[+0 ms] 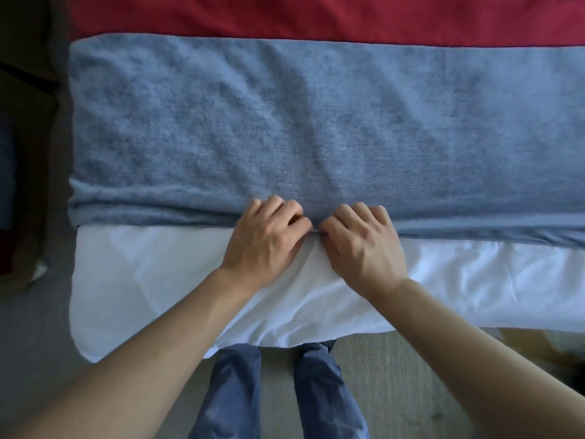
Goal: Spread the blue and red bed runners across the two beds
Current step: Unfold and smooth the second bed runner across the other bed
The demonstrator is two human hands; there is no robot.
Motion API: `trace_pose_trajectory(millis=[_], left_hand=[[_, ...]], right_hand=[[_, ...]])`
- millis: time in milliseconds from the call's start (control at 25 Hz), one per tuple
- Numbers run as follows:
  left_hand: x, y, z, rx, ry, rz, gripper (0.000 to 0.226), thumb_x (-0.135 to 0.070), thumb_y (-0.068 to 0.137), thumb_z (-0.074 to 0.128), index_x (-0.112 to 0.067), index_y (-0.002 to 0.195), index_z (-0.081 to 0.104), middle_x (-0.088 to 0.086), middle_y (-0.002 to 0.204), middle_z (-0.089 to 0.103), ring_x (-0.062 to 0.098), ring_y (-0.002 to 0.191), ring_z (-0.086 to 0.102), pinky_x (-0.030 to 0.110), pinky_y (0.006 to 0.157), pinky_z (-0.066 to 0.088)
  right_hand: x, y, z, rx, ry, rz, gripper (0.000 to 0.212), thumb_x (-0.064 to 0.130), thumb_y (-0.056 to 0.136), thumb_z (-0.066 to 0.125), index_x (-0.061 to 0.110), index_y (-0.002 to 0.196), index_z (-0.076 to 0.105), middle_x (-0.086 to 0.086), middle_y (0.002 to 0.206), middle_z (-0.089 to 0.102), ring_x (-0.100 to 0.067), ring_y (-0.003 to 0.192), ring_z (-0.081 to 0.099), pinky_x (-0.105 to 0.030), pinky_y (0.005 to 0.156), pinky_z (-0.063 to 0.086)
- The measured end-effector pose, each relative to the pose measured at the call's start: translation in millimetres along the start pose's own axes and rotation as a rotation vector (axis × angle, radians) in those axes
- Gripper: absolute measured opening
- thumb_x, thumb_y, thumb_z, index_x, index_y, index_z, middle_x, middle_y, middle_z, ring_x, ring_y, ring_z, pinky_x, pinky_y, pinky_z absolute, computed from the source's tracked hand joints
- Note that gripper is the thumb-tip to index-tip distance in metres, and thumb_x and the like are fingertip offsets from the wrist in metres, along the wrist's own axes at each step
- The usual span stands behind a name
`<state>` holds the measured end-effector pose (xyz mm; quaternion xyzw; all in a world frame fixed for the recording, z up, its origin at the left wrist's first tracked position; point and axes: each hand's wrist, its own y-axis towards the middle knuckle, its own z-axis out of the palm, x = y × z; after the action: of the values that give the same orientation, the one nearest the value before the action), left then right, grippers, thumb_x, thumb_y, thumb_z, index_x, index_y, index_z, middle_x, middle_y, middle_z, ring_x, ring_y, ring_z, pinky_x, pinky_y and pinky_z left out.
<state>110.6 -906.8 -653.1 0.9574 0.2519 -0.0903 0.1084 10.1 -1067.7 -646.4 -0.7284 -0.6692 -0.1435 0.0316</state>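
- Bed [152,289]: fills most of the view, white sheet showing as a bare strip along the near edge, creased, w/ a rounded corner at lower left. Sheet edge hangs just over the person's legs.
- Blue bed runner [285,128]: laid flat across the bed, left to right, running out of frame on the right. Towel-like texture, soft wrinkles thru the middle. Its left end sits near the bed's left edge. Near long edge is folded or rolled into a thicker band, right above the white strip.
- Red bed runner [316,17]: flat band across the top of the view, on the far side of the blue one; the blue one's far edge touches or slightly overlaps it. Extends out of frame at top and right.
- Floor [395,384]: grey-beige carpet below the bed edge, darker at far left.
- Person's legs [319,391]: in blue trousers, standing at the bed's near edge, centre-bottom.
- Forearms: both bare, coming in from the bottom corners and meeting at mid-frame.
- Left hand [262,245]: knuckles up, fingers curled, pinching the blue runner's near edge, wrist over the white sheet.
- Right hand [364,245]: same pose, fingers curled and pinching that same edge, just beside the left hand; thumbs nearly touching. A thin bit of blue fabric shows betw. the two grips.
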Motion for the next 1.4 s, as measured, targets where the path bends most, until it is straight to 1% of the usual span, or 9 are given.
trace_pose_trajectory(millis=[200, 400, 520, 680, 800, 880, 1000, 1200, 1400], left_hand=[[56, -10, -13, -0.031, -0.039, -0.119, 0.006, -0.014, 0.085, 0.066, -0.02, 0.084, 0.068, -0.002, 0.083, 0.062, 0.027, 0.076, 0.055, 0.039, 0.068, 0.034], [74, -16, -20, -0.026, -0.124, -0.047, 0.013, -0.022, 0.092, 0.065, -0.019, 0.08, 0.07, -0.002, 0.078, 0.064, 0.026, 0.076, 0.057, 0.041, 0.069, 0.038], [95, -9, -22, 0.001, -0.177, -0.058, 0.019, -0.022, 0.094, 0.062, -0.018, 0.077, 0.067, -0.002, 0.075, 0.064, 0.026, 0.076, 0.058, 0.04, 0.073, 0.037], [96, 11, -16, 0.01, -0.189, -0.099, 0.022, -0.023, 0.097, 0.053, -0.017, 0.08, 0.065, 0.0, 0.074, 0.064, 0.026, 0.078, 0.057, 0.037, 0.078, 0.034], [97, 12, -11, 0.009, -0.132, -0.129, 0.011, -0.019, 0.092, 0.057, -0.02, 0.085, 0.065, 0.0, 0.084, 0.061, 0.025, 0.085, 0.056, 0.036, 0.078, 0.031], [95, 7, -12, -0.014, -0.1, -0.123, 0.01, -0.011, 0.086, 0.061, -0.021, 0.084, 0.063, 0.0, 0.084, 0.058, 0.025, 0.082, 0.055, 0.036, 0.075, 0.031], [91, 2, -14, -0.025, -0.078, -0.059, 0.018, -0.002, 0.082, 0.062, -0.02, 0.077, 0.064, 0.001, 0.077, 0.057, 0.026, 0.074, 0.055, 0.036, 0.07, 0.033], [96, -14, -18, 0.01, -0.046, -0.028, 0.012, -0.018, 0.088, 0.059, -0.019, 0.087, 0.07, -0.001, 0.086, 0.063, 0.026, 0.081, 0.057, 0.037, 0.071, 0.034], [97, -16, -23, -0.062, 0.0, -0.046, 0.02, -0.019, 0.094, 0.058, -0.021, 0.076, 0.068, -0.003, 0.081, 0.062, 0.026, 0.08, 0.057, 0.039, 0.07, 0.034]], right_hand=[[15, -4, 4, 0.007, -0.037, 0.057, 0.015, 0.011, 0.094, 0.058, 0.014, 0.081, 0.065, -0.004, 0.079, 0.057, -0.03, 0.072, 0.053, -0.04, 0.068, 0.037], [67, 29, 26, 0.015, -0.03, 0.047, 0.009, 0.011, 0.089, 0.064, 0.015, 0.082, 0.065, -0.004, 0.079, 0.056, -0.028, 0.071, 0.052, -0.039, 0.067, 0.036], [64, 27, 29, 0.006, -0.068, 0.108, 0.002, 0.015, 0.09, 0.065, 0.015, 0.09, 0.067, -0.005, 0.084, 0.058, -0.03, 0.076, 0.053, -0.041, 0.068, 0.037], [54, 28, 29, -0.051, -0.101, 0.148, 0.004, 0.017, 0.091, 0.067, 0.015, 0.09, 0.07, -0.004, 0.084, 0.062, -0.031, 0.077, 0.056, -0.044, 0.067, 0.042], [53, 30, 30, -0.067, -0.005, 0.236, 0.01, 0.02, 0.093, 0.064, 0.014, 0.091, 0.072, -0.004, 0.087, 0.064, -0.03, 0.08, 0.056, -0.043, 0.071, 0.043], [53, 30, 29, -0.061, 0.02, 0.264, 0.012, 0.018, 0.093, 0.061, 0.014, 0.092, 0.073, -0.004, 0.088, 0.064, -0.031, 0.081, 0.057, -0.043, 0.072, 0.044], [57, 33, 27, -0.044, -0.027, 0.242, 0.004, 0.013, 0.087, 0.07, 0.014, 0.086, 0.073, -0.004, 0.082, 0.064, -0.032, 0.079, 0.058, -0.042, 0.069, 0.043], [59, 44, 25, -0.105, 0.077, 0.37, 0.008, 0.016, 0.09, 0.059, 0.014, 0.085, 0.065, -0.002, 0.084, 0.062, -0.027, 0.081, 0.056, -0.038, 0.075, 0.038], [72, 33, 22, -0.015, 0.01, 0.227, 0.001, 0.014, 0.086, 0.063, 0.013, 0.087, 0.064, -0.003, 0.083, 0.061, -0.03, 0.08, 0.057, -0.039, 0.076, 0.037]])
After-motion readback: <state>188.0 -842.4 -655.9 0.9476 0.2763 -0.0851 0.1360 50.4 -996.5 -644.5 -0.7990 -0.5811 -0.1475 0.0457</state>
